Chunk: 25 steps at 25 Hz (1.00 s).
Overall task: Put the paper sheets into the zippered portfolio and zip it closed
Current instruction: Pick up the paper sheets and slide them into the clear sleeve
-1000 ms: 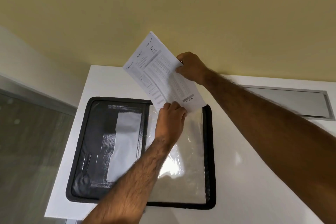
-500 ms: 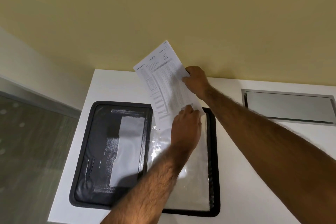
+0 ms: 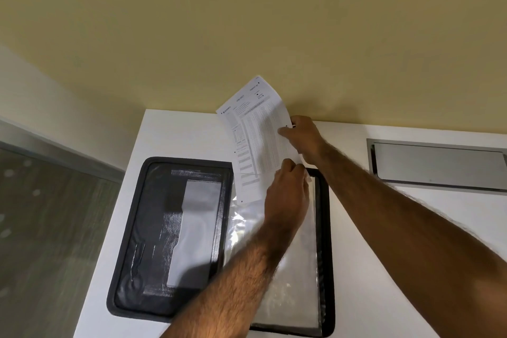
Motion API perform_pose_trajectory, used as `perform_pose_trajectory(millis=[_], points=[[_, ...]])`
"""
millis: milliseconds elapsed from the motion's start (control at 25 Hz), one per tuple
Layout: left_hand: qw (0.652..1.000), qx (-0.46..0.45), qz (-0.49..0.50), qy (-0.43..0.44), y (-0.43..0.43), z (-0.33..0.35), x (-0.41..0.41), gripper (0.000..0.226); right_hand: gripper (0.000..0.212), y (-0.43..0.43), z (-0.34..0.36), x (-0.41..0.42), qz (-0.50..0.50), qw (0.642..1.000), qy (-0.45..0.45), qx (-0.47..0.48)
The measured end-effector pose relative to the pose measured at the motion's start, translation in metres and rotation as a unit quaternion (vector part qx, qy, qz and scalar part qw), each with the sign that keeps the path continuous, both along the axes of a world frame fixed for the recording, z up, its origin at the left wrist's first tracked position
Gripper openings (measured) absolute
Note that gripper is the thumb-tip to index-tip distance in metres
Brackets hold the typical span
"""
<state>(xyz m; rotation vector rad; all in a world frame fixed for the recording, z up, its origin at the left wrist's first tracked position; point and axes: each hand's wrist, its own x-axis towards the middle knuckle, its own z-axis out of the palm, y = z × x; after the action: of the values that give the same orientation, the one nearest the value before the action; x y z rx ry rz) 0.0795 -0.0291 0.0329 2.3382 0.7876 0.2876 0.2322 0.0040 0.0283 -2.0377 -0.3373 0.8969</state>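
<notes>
Both hands' fingers clamped on paper sheets [image 3: 256, 143]: left hand [image 3: 288, 195] low, right hand [image 3: 303, 136] higher.

Since a second ago the paper sheet [image 3: 256, 143] has swung more upright and sunk, apparently into the clear sleeve [image 3: 290, 269], both hands lowering with it.

My white table [image 3: 175, 132] butts against a plain yellow wall [image 3: 247, 22]; a grey metal hatch [image 3: 439, 164] sits flush in its top, wood-look floor [image 3: 41, 228] at left.
</notes>
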Motion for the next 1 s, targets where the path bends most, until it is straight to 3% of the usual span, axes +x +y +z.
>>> perform_pose_trajectory(millis=[120,240,560,800,920,1000], points=[[1.0,-0.016,-0.004,-0.014,0.001,0.001,0.0,0.012,0.024,-0.007,0.008,0.005,0.116,0.991,0.041,-0.054],[1.0,-0.009,0.003,-0.007,-0.003,0.002,0.0,0.014,0.027,-0.01,0.009,0.01,0.177,0.979,0.009,-0.102],[0.996,0.038,0.024,0.08,-0.031,0.002,-0.006,0.013,0.021,-0.015,-0.011,0.0,0.123,0.986,-0.08,-0.085],[0.998,0.045,0.034,0.013,-0.026,0.001,-0.006,0.015,0.019,-0.022,-0.025,-0.01,0.124,0.978,-0.154,-0.072],[0.999,0.042,0.012,0.024,-0.015,0.004,-0.003,0.006,0.021,-0.025,-0.029,-0.007,0.134,0.976,-0.158,-0.07],[0.998,0.018,-0.012,0.052,-0.005,0.004,0.0,0.016,0.02,-0.028,-0.03,-0.001,0.141,0.975,-0.154,-0.072]])
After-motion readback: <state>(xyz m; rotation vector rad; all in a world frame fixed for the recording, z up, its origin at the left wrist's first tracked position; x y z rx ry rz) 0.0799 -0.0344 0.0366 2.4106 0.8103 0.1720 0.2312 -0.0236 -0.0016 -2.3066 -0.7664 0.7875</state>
